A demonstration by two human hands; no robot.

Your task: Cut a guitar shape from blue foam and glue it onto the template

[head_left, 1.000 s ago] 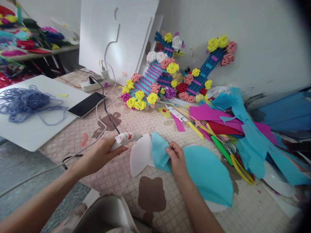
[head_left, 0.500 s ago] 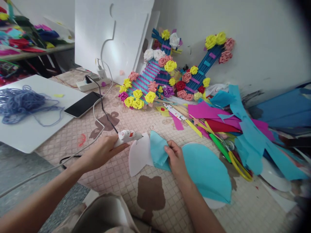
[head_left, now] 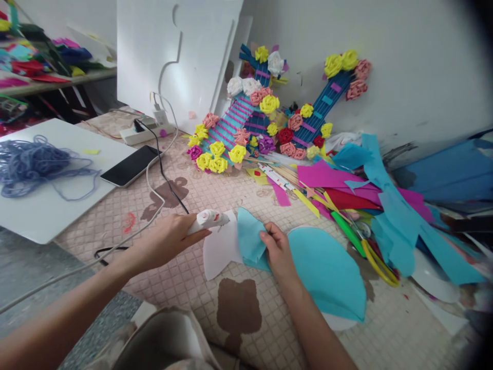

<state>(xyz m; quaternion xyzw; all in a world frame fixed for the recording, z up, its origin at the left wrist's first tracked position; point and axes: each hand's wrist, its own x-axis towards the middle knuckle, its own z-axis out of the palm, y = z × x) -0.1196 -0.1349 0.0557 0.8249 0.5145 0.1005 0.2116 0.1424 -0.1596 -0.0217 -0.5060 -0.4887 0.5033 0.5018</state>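
My left hand is closed round a white glue gun, its nozzle over the bare white part of a fish-tail-shaped cutout. Blue paper covers the cutout's right side, its free edge folded back. My right hand pinches that folded blue paper between thumb and fingers. To the right of this hand, the wide rounded part of the cutout is covered in blue, with a white edge showing below. Whether the paper is glued down under my right hand is hidden.
Behind stand guitar shapes decorated with paper flowers. Scissors with yellow handles and paper scraps lie at right. A phone, a power strip and yarn on a white board are at left. Cords cross the table.
My left hand has moved the glue gun slightly to the right and down, further over the white cutout. My right hand keeps its pinch on the blue paper.
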